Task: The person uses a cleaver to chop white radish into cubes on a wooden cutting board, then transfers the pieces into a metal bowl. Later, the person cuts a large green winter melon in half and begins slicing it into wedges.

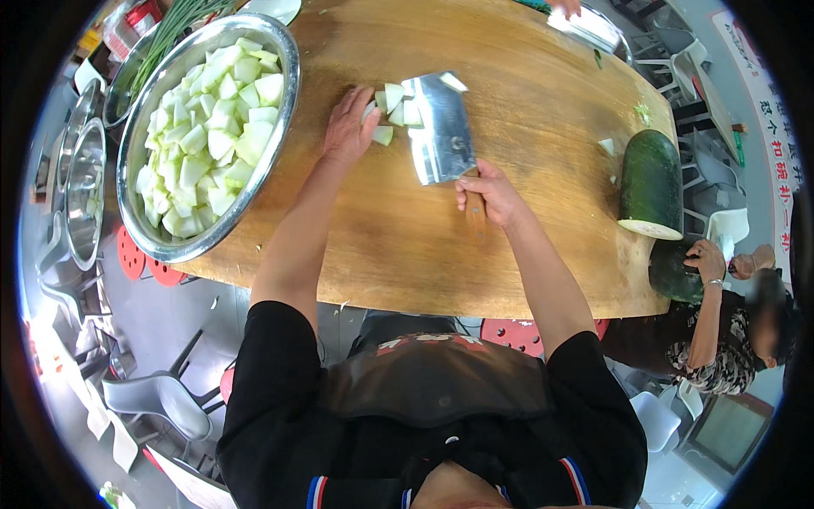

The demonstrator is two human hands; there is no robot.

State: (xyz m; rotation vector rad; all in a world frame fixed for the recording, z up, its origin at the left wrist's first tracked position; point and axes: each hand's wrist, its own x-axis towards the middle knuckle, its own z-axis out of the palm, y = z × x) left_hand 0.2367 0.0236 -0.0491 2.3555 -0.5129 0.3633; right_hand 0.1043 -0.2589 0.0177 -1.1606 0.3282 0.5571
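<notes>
My right hand (488, 194) grips the wooden handle (475, 219) of a broad cleaver. Its steel blade (442, 137) lies nearly flat over the wooden table, and a pale chunk (453, 81) rests on its far right corner. Against the blade's left edge sit several pale-green winter melon chunks (395, 105). My left hand (350, 124) is cupped at the left side of these chunks, thumb apart from the fingers, touching a piece. Left of it, a large steel basin (289, 127) is heaped with cut melon chunks (210, 137).
A cut winter melon (650, 181) lies at the table's (394, 235) right edge. Beyond it, a co-worker's hands (706, 261) are at another dark-green melon (674, 273). Another person's hand (565, 6) is at the far edge, by a metal tray (588, 28). Steel bowls (86, 191) stand far left.
</notes>
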